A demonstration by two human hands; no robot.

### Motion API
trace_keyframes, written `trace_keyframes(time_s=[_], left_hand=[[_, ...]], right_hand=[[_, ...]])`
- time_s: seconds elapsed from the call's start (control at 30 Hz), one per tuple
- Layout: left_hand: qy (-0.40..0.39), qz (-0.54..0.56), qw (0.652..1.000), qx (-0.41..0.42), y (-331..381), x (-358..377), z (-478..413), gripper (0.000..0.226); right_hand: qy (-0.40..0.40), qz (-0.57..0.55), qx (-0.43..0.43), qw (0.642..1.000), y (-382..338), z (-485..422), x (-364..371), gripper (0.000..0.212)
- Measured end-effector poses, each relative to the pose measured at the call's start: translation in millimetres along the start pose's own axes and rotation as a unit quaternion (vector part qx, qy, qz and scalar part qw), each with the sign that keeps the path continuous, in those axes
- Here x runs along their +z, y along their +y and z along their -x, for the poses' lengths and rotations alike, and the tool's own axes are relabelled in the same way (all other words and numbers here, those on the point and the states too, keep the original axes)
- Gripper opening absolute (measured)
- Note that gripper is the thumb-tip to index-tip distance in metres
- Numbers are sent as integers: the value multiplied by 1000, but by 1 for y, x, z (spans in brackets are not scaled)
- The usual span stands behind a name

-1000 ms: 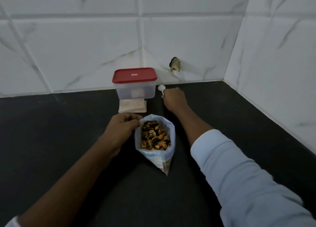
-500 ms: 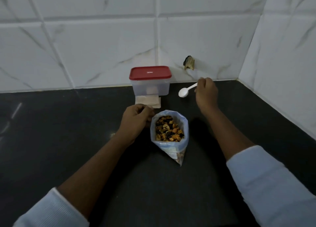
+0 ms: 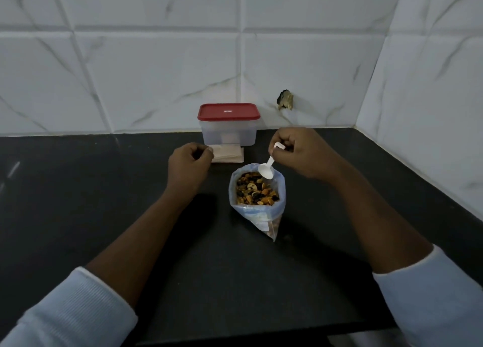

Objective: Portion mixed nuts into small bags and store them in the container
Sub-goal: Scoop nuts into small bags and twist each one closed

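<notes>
Spoon (image 3: 269, 164) in right hand (image 3: 300, 153) above nut bag (image 3: 251, 213).

Left hand (image 3: 189, 163) curled, empty; right hand (image 3: 300, 154) pinching spoon (image 3: 266, 171)

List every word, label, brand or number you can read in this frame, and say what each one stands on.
No text here is legible.
On the red lid of the container: a small white mark at its centre, too blurred to read.
On the bag of mixed nuts: a white printed label low on its front, too small to read.
On the white spoon, the stack of small bags and the wall tiles: no text visible.
</notes>
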State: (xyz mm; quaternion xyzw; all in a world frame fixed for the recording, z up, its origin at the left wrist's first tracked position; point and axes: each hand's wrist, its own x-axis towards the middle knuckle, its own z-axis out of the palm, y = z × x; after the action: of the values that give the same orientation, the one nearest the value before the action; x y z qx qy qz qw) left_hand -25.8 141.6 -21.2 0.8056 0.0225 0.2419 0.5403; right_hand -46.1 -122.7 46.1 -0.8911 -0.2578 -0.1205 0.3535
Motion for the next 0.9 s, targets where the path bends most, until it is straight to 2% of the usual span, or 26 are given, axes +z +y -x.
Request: trace_keyframes(time_s=[0.23, 0.43, 0.67, 0.73, 0.83, 0.9], left_hand=[[6, -82, 996, 31, -2, -1, 3, 12], [4, -94, 995, 35, -6, 1, 1, 9], [-6, -182, 981, 65, -17, 0, -7, 28], [-20, -200, 977, 67, -20, 1, -9, 37], [-51, -218, 970, 90, -22, 1, -15, 53], [-90, -249, 960, 93, -20, 0, -22, 64]], right_hand=[[-76, 65, -1, 995, 0, 1, -1, 11], [-61, 57, 4, 997, 0, 1, 8, 14], [-66, -74, 57, 993, 8, -3, 9, 14], [-49, -120, 100, 987, 19, -5, 9, 15], [-48, -217, 190, 956, 37, -7, 8, 16], [-50, -233, 227, 944, 45, -8, 9, 19]])
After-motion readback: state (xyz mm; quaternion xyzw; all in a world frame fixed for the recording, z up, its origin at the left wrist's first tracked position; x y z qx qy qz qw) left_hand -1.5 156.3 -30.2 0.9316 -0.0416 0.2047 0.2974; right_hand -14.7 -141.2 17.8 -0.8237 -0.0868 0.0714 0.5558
